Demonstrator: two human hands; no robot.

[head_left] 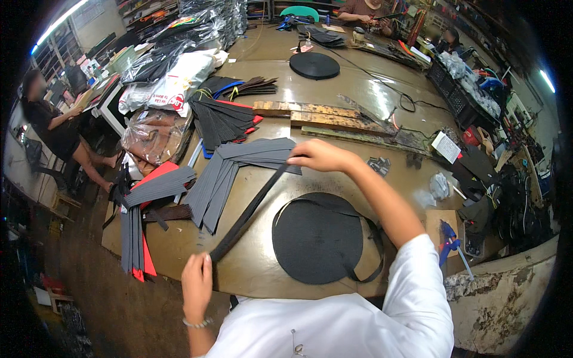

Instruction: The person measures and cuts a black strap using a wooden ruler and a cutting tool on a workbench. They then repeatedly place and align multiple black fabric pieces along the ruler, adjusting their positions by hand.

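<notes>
A length of black webbing runs slantwise between my two hands above the brown table. My left hand, a beaded bracelet on its wrist, is closed on the near end at the table's front edge. Farther out, my right hand pinches the other end, over a stack of grey strips spread in a bent fan. Below my right forearm lies a large flat roll of black webbing, with a loose loop trailing off its right side.
Grey and red strips hang over the table's left edge. Beyond lie dark strips, plastic-wrapped bundles, wooden boards and a second black roll. A blue-handled tool lies at right. Other people are at the left and far end.
</notes>
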